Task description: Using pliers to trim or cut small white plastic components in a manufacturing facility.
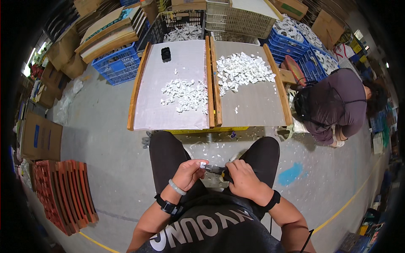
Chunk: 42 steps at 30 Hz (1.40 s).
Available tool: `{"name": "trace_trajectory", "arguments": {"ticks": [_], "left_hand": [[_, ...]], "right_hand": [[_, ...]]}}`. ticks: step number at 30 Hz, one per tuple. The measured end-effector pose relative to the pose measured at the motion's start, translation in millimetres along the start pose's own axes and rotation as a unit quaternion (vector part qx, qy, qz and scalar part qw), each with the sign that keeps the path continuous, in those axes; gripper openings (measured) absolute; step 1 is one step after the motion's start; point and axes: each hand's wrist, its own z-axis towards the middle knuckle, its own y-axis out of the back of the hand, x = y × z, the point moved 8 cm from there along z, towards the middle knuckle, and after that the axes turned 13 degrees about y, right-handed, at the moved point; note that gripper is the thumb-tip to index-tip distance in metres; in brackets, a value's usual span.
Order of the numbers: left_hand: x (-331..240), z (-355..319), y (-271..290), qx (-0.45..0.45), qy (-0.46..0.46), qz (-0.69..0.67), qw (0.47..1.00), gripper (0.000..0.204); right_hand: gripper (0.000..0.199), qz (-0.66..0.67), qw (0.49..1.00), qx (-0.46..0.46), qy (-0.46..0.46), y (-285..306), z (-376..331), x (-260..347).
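Between the fingertips of my left hand is a small white piece, pinched over my lap. My right hand is wrapped around a black and yellow hand tool. The tool's narrow grey end points left and meets the white piece or lies right beside it; its exact kind is hard to make out. Ahead of my knees, many similar white pieces are scattered on the left board. A denser heap of white pieces covers the far part of the right board.
Wooden rails edge the two boards. A black tray lies on the left board. Blue crates and a beige crate stand behind. Red-brown stacked pallets are at left. Another person bends down at right.
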Motion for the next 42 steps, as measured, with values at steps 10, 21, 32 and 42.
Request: {"name": "trace_trajectory", "arguments": {"ticks": [10, 21, 32, 42], "left_hand": [[2, 2, 3, 0.013, 0.018, -0.003, 1.0, 0.029], [3, 3, 0, 0.037, 0.026, -0.021, 0.999, 0.027], [6, 0, -5, 0.042, 0.042, -0.015, 0.998, 0.028], [7, 1, 0, 0.019, 0.04, -0.014, 0.999, 0.029]], "right_hand": [[0.038, -0.014, 0.999, -0.009, 0.036, -5, 4, -4], [0.029, -0.014, 0.997, -0.051, 0.061, -5, 1, -3], [0.029, 0.006, 0.997, -0.037, 0.068, -2, 0, -3], [0.027, 0.052, 0.999, -0.007, 0.012, -18, -3, -14]]}}
